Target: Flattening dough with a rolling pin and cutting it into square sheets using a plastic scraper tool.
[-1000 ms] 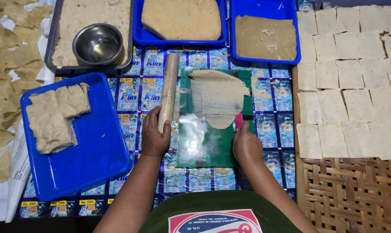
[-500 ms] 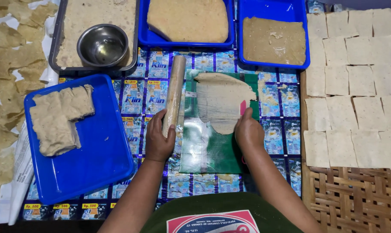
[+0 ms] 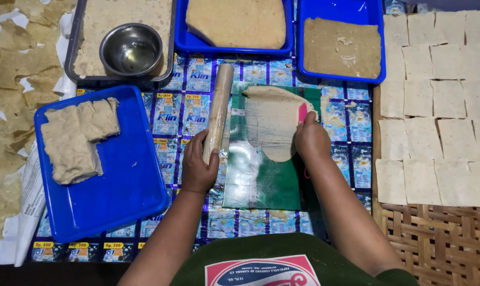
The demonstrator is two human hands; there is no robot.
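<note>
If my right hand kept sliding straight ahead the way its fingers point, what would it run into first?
The right hand already rests on the flattened dough sheet. Past the sheet's far edge, the first thing is probably the blue tray of brown paste, though heights are unclear.

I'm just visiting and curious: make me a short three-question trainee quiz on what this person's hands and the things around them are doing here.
1. True or false: the left hand holds the rolling pin.
2. What does the right hand rest on?
A. the steel bowl
B. the flattened dough sheet on the green plastic sheet
C. the woven mat
3. Fill in: the thick dough slabs at the left lie in a ____ tray.

Key:
1. True; its grip closes round the pin's near end.
2. B; a small pink tool shows at the fingertips.
3. Blue.
</note>
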